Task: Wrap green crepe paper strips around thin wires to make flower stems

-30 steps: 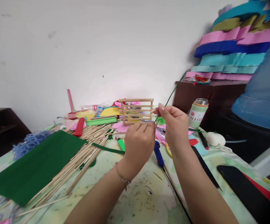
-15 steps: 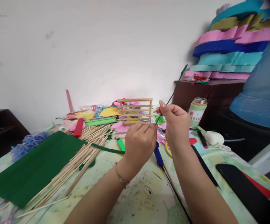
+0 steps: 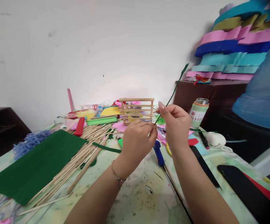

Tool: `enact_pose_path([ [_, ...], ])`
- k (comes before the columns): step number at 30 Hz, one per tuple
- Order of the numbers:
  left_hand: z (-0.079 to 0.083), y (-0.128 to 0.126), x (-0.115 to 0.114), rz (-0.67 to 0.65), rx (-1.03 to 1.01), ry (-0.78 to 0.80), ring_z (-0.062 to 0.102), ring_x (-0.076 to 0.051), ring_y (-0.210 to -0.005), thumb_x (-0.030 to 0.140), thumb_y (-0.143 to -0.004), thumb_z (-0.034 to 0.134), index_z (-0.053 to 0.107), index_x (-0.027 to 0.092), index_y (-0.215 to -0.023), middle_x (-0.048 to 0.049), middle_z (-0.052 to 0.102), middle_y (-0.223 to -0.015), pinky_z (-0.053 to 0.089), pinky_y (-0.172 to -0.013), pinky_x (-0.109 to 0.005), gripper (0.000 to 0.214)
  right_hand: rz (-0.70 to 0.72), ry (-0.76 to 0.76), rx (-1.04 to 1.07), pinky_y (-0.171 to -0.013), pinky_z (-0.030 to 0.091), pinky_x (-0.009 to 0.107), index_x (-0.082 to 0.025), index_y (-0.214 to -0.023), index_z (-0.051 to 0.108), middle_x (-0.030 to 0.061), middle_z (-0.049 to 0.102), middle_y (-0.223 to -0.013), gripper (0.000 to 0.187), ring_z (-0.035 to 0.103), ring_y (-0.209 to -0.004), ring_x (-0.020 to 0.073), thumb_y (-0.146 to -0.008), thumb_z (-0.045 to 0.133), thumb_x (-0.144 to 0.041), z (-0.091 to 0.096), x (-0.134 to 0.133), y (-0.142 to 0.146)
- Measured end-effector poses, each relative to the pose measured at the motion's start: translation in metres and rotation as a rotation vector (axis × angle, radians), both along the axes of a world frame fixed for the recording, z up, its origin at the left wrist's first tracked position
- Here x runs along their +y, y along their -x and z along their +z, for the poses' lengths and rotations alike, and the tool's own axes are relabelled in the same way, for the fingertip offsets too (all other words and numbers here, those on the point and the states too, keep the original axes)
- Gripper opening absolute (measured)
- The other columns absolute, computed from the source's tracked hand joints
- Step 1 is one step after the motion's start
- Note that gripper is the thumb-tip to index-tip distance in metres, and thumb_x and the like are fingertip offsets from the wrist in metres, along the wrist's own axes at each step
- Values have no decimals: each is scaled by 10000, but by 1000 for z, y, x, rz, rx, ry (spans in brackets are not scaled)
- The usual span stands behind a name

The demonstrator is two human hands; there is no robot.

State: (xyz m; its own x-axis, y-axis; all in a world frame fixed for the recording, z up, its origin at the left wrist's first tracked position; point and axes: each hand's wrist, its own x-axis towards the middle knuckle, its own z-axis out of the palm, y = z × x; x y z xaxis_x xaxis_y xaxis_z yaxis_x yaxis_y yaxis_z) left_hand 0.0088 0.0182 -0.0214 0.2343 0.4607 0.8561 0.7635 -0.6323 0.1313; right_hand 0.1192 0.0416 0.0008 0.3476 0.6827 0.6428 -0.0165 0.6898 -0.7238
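My left hand (image 3: 137,138) pinches a thin dark green strip (image 3: 175,89) above the middle of the table. Higher and to the right, my right hand (image 3: 177,127) grips the same strip between thumb and fingers. From there its twisted upper length slants up to a flatter tip. A flat green tail (image 3: 107,147) runs out leftward from behind my left hand; whether it is one piece with the twisted part is hidden. Behind my hands stands a small rack of wooden sticks (image 3: 137,105). Below them lies a blue glue gun (image 3: 158,154) with a black cord.
On the left are a green sheet (image 3: 39,165), a heap of wooden sticks (image 3: 79,155) and tangled blue yarn (image 3: 31,141). To the right stand a green bottle (image 3: 198,114), a white mouse-shaped object (image 3: 215,138) and a black phone (image 3: 239,183). Scissors (image 3: 161,133) lie behind the glue gun.
My left hand has turned slightly, its thumb now showing against the strip. The right hand keeps its hold almost unmoved. The whole view has shifted a little.
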Motion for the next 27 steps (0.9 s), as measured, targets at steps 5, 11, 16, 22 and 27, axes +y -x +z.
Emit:
enact_pose_path([
  [5, 7, 4, -3, -235, -192, 275, 610, -158, -670, 225, -881, 543, 685, 182, -621, -33, 694, -663, 464, -688, -307, 300, 204, 72, -46, -707, 475, 301, -212, -670, 680, 9, 667, -698, 246, 588, -689, 144, -767, 705, -436, 4, 2, -8],
  [11, 17, 11, -12, -708, -605, 774, 615, -129, -588, 266, -818, 630, 739, 209, -641, -22, 692, -605, 509, -608, -267, 215, 623, 94, -205, -705, 513, 331, -237, -779, 753, 34, 725, -828, 315, 659, -763, 185, -794, 646, -534, 6, 0, -27],
  [16, 16, 13, -12, -800, -670, 805, 609, -121, -560, 250, -818, 636, 748, 214, -654, -13, 681, -568, 531, -656, -283, 202, 679, 66, -183, -565, 478, 276, -242, -698, 745, 10, 700, -708, 175, 626, -650, 154, -784, 709, -389, 7, -9, -26],
  [22, 19, 12, -17, -545, -367, 364, 655, -133, -687, 244, -880, 600, 712, 180, -633, -26, 720, -692, 507, -670, -266, 279, 524, 29, -87, -539, 459, 257, -214, -625, 692, -10, 655, -626, 169, 564, -565, 114, -762, 740, -301, 8, -11, -18],
  [27, 16, 7, -21, -100, -40, -139, 610, -159, -619, 162, -875, 560, 661, 128, -627, -43, 671, -613, 477, -649, -308, 270, 399, 2, -78, -579, 454, 266, -194, -588, 667, -11, 618, -593, 194, 549, -587, 117, -737, 754, -284, 8, -12, -11],
])
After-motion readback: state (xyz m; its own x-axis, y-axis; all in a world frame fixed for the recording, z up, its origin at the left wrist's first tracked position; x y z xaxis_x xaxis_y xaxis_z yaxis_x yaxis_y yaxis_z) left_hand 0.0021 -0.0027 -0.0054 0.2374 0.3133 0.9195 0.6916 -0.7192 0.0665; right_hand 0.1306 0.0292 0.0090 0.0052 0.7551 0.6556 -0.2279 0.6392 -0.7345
